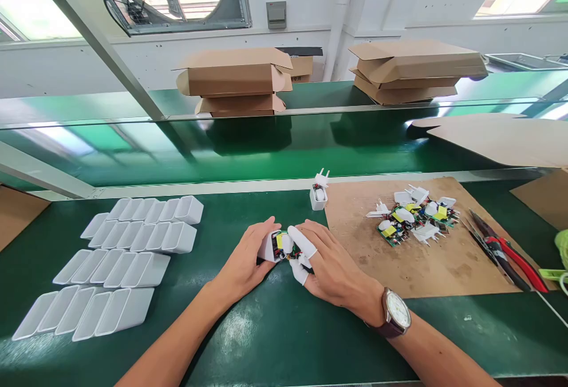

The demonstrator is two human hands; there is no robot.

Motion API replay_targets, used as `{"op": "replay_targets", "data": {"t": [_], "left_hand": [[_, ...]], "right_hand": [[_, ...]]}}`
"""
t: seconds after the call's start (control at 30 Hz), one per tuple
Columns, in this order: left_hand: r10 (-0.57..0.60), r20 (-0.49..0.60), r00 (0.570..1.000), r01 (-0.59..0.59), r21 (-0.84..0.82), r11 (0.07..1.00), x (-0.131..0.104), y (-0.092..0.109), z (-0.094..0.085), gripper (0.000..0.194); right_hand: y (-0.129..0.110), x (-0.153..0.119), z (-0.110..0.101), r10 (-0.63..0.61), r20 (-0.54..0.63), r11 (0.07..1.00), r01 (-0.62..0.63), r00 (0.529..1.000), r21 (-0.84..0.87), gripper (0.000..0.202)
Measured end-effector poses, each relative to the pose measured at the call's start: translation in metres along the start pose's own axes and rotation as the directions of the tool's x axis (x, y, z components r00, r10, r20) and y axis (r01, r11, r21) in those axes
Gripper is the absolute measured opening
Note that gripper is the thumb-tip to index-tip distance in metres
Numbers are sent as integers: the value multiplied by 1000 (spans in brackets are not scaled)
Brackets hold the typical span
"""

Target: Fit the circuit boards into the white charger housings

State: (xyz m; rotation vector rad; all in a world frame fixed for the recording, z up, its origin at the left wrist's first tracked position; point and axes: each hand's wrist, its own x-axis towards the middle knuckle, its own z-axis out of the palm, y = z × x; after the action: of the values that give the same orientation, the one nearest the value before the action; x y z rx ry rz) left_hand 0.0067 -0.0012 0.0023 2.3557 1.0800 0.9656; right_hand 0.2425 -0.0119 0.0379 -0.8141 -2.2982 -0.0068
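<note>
My left hand [249, 252] is closed around a white plastic charger casing [267, 248] at the middle of the bench. A small circuit board [286, 244] with a yellow-marked part sits at the casing's mouth, partly inside it. My right hand [331, 263] pinches the board's other end, with white covers on thumb and index finger. How deep the board sits is hidden by the fingers. Just beyond my hands stands another white casing [318, 199] with a board and a pronged plug top [322, 177] sticking up from it.
Rows of white casings [128, 274] lie at the left. On a cardboard sheet [355, 257] at the right are a pile of circuit boards [415, 215], tweezers [481, 239] and red-handled pliers [510, 254]. Flattened cardboard boxes [231, 79] are stacked beyond a raised metal edge [213, 187].
</note>
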Motion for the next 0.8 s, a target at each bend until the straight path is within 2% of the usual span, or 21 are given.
{"op": "replay_targets", "data": {"t": [0.3, 0.43, 0.6, 0.67, 0.73, 0.8], "left_hand": [[-8, 24, 1000, 8, -29, 1000, -3, -2, 2, 84], [2, 39, 999, 1, -69, 998, -4, 0, 5, 81], [-29, 118, 993, 30, -13, 999, -4, 5, 3, 83], [-40, 135, 990, 42, -16, 999, -4, 6, 1, 70], [-47, 122, 991, 59, -98, 993, -3, 5, 0, 56], [-91, 96, 991, 109, -206, 972, -3, 4, 0, 49]], "right_hand": [[0, -2, 1, -39, 9, 999, 39, 999, -1, 51], [0, -6, 7, -47, 61, 998, 45, 997, 42, 54], [0, -6, 3, 102, 32, 974, -107, 994, 201, 62], [2, -4, -1, 163, 34, 935, -166, 986, 315, 52], [6, -3, -1, 216, 45, 890, -216, 975, 402, 37], [10, -3, 4, 239, 30, 877, -229, 971, 422, 35]]}}
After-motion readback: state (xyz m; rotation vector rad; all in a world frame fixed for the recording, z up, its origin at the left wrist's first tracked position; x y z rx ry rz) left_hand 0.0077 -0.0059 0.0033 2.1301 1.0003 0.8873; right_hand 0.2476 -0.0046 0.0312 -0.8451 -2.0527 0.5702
